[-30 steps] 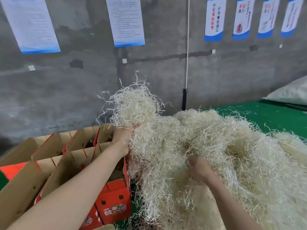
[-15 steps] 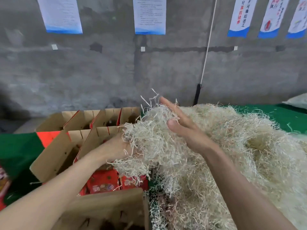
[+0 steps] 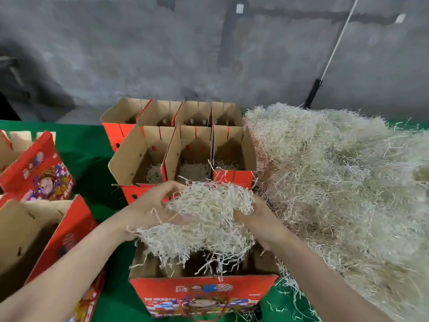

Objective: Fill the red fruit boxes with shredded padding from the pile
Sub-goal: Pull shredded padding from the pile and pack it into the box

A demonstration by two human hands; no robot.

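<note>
The pale cream shredded paper padding [image 3: 209, 219] looks dry, thin and crinkly, matt like the big heap of the same shreds [image 3: 343, 182]. The red printed fruit box [image 3: 202, 296] is cardboard, slightly glossy outside, raw brown and dull on its inner flaps. Green cloth table cover [image 3: 79, 145] looks soft, felt-like. The grey concrete wall [image 3: 162, 54] is rough and blotchy.

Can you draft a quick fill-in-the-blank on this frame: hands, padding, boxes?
1. Both hands, left and right, hold a clump of shredded padding directly above an open ____ box.
2. The big padding pile lies to the person's ____.
3. The table cover is ____.
4. The row of boxes just beyond the hands already holds some ____ at the bottom.

Missing words: red; right; green; padding
</note>
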